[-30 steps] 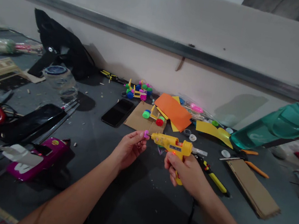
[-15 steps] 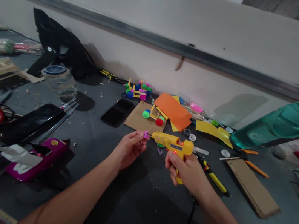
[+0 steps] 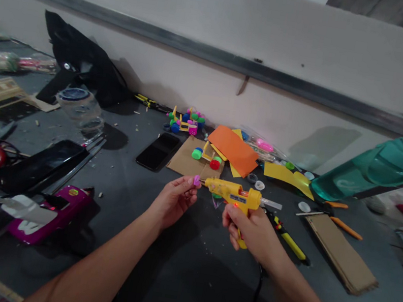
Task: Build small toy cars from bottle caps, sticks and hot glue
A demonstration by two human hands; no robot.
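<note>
Between the thumb and fingers of my left hand (image 3: 175, 199) is a small purple piece (image 3: 197, 180), too small to name surely. My right hand (image 3: 247, 227) grips a yellow glue gun (image 3: 235, 192) by its handle, with a finger at the trigger. The gun's nozzle points left and meets, or nearly meets, the purple piece. A clear glue stick (image 3: 272, 204) juts from the gun's back end, and a red light glows on its body. Just beyond, a small toy car frame (image 3: 207, 156) with green and red wheels rests on a cardboard piece (image 3: 181, 162).
A black phone (image 3: 158, 151) lies behind my left hand. Orange paper (image 3: 233, 148) and bottle caps lie farther back. To the right are a cutter knife (image 3: 293, 244), folded cardboard (image 3: 341, 252) and a teal bottle (image 3: 368, 171). On the left sit a purple power strip (image 3: 53, 219) and a clear jar (image 3: 81, 110).
Almost nothing differs. The purple piece is turned very slightly in my left fingers at the nozzle; both hands keep their places.
</note>
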